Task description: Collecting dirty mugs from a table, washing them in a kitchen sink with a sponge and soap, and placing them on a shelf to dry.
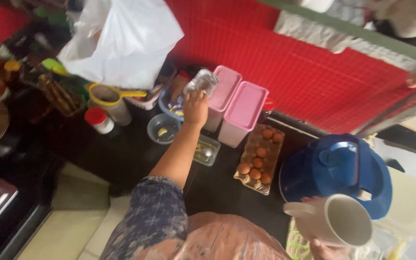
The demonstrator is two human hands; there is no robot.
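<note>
Red tiled wall behind dark tabletop (pixel 136 154); your left hand (pixel 196 108) clamps a silvery foil packet (pixel 201 81) above pink tubs (pixel 244 113); your right hand (pixel 323 250) grips a white mug (pixel 338 219) beside the egg tray (pixel 258 154).

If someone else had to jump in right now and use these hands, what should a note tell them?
Left hand: reaching out over the dark counter, gripping a crinkly silver foil packet in front of the two pink lidded tubs.
Right hand: low at the picture's edge, holding a white jug by its base, mouth facing the camera; nothing visible inside.
Nearby: an egg tray with brown eggs, a blue lidded container behind the jug, a small clear bowl and a clear rectangular dish beside the arm.
Done: packet and jug are both in hand.
Left: both are still held, neither set down.
</note>
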